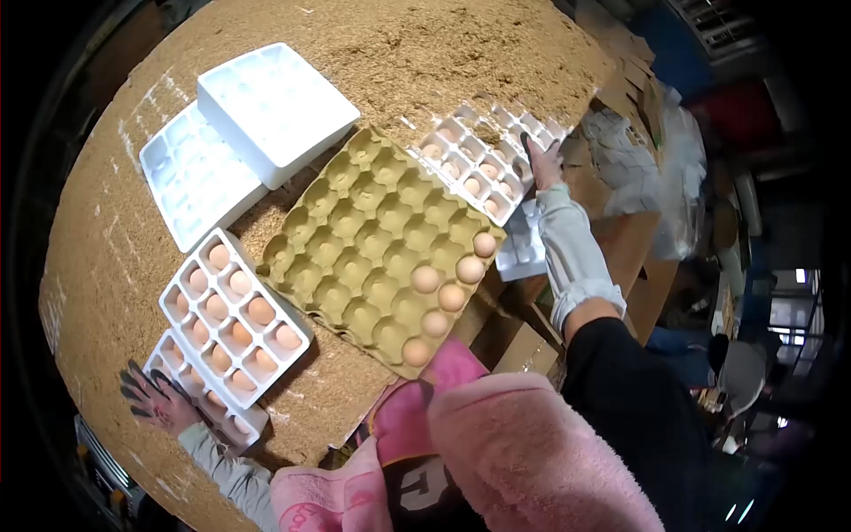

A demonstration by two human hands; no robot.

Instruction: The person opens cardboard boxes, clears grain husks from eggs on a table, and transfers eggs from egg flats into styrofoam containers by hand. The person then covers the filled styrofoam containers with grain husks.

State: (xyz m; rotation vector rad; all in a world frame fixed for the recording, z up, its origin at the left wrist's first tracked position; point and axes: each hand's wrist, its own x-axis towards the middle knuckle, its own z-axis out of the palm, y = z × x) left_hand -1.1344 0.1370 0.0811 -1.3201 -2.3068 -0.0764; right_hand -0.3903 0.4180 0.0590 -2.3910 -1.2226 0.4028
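My left hand, in a dark-fingered glove, has its fingers spread beside the lower white foam egg tray. Partly over that tray lies another foam egg tray with brown eggs in its cells. At the upper right, my gloved right hand grips the right edge of a white foam egg tray with eggs; some of its fingers are hidden. Between my hands lies a yellowish pulp egg tray, mostly bare cells, with several eggs along its near right side.
Two white foam pieces overlap at the upper left. Grainy brown husk covers the work surface. Another foam tray sits under my right forearm. Cardboard and clear plastic wrap lie to the right. A person is in the background.
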